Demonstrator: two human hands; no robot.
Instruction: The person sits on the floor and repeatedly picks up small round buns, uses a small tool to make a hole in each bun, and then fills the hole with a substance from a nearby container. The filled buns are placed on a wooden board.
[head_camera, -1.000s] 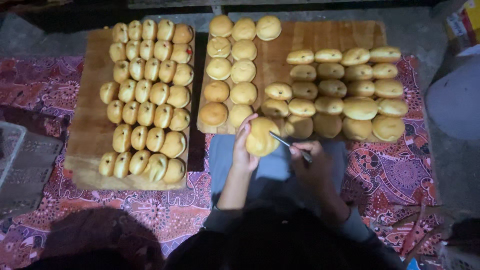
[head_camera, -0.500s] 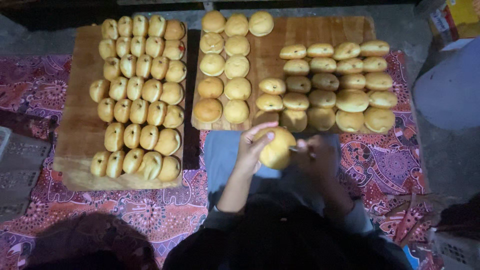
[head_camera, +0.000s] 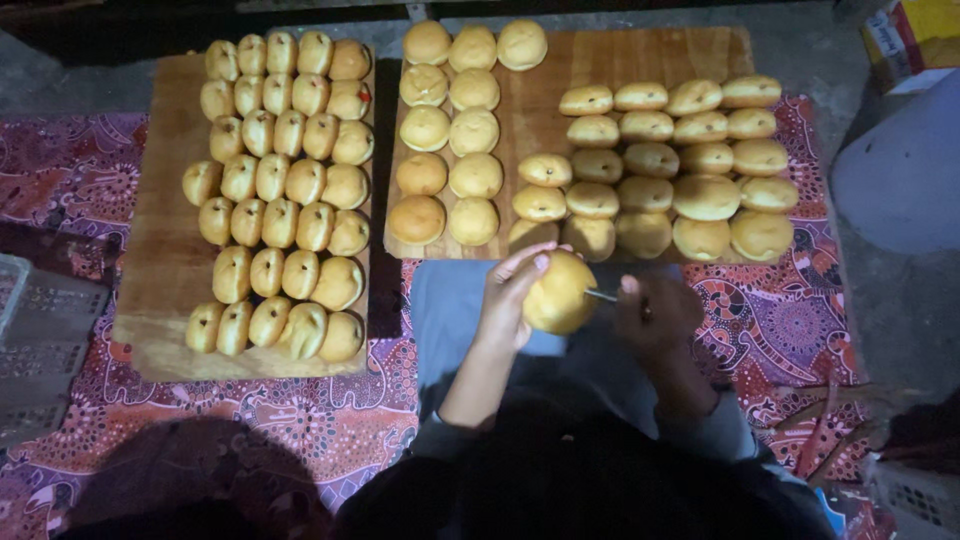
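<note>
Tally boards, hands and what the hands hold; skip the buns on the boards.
Wooden boards: 2
Hands (left hand, right hand): 2
Held bun: 1
Thin metal tool: 1
Total: 6

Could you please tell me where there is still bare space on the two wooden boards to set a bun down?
On the right board, bare wood runs along the top edge, right of the round buns and above the oval buns. On the left board, a bare strip lies left of the packed rolls. Elsewhere both are crowded.
</note>
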